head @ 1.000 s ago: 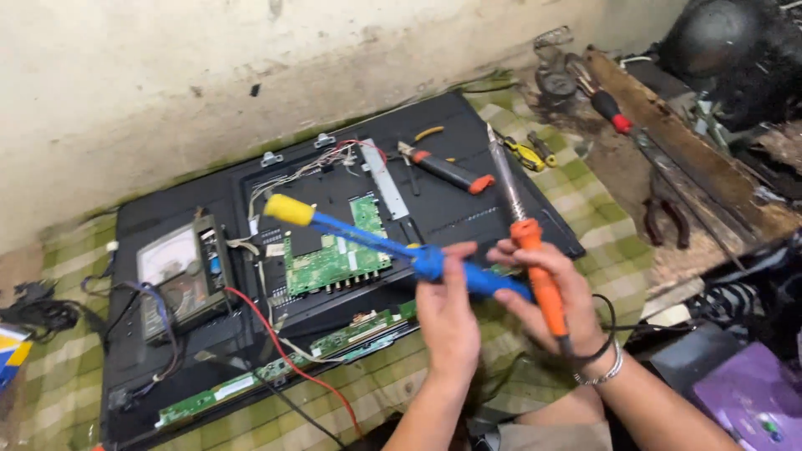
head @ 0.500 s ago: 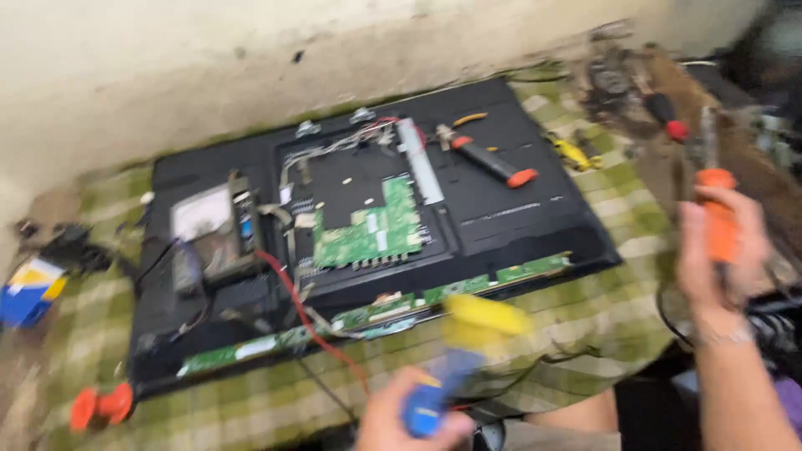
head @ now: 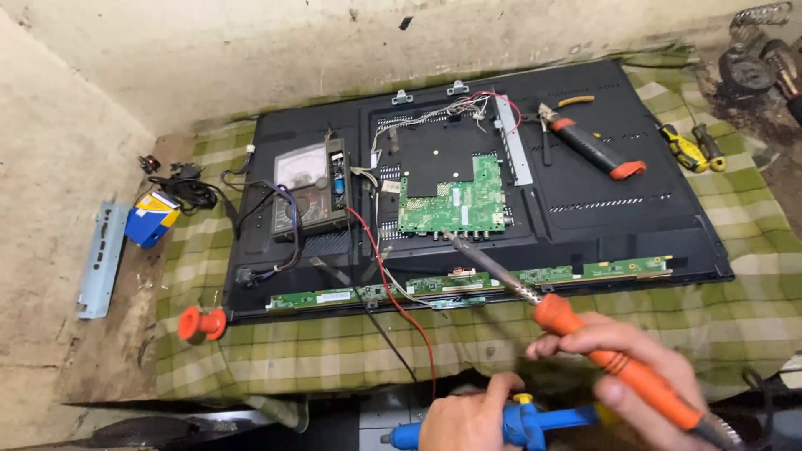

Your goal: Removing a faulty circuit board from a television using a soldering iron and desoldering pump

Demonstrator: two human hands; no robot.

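Note:
My right hand (head: 622,355) grips an orange-handled soldering iron (head: 614,359); its metal tip reaches up toward the lower edge of the green circuit board (head: 455,200). My left hand (head: 468,418) holds a blue desoldering pump (head: 522,423) low at the frame's bottom edge. The green board is mounted on the back of a black flat television (head: 585,209) lying face down on a green checked cloth (head: 317,351). A long narrow green strip board (head: 468,282) runs along the television's near edge.
An analog multimeter (head: 309,188) with red and black leads rests on the television's left part. Orange-handled pliers (head: 589,146) lie at its upper right, yellow screwdrivers (head: 689,150) beyond. A blue box (head: 150,219), a metal bracket (head: 100,259) and a red spool (head: 200,323) sit left.
The view has swung left and down. My right hand brought the soldering iron from the far right to the board's edge. The blue pump dropped lower in my left hand.

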